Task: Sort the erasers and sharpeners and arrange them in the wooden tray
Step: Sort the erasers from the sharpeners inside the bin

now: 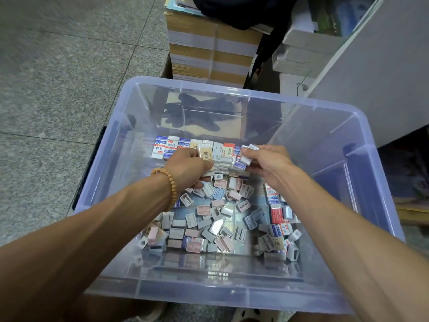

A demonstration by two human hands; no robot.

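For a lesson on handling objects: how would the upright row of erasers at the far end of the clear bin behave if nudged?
The row of erasers stands on edge, so it would likely topple domino-fashion. Each looks small and probably light. Their paper sleeves may slide easily on the clear bin.

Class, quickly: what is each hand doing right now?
Left hand: grips a beige eraser.
Right hand: pinches a white eraser.

Translucent lilac-blue storage bin point(232, 296); white erasers point(173, 148) with blue and red printing; grey, pink and pale-blue sharpeners point(204, 219); tan beaded bracelet point(170, 182); speckled grey floor point(58, 77).
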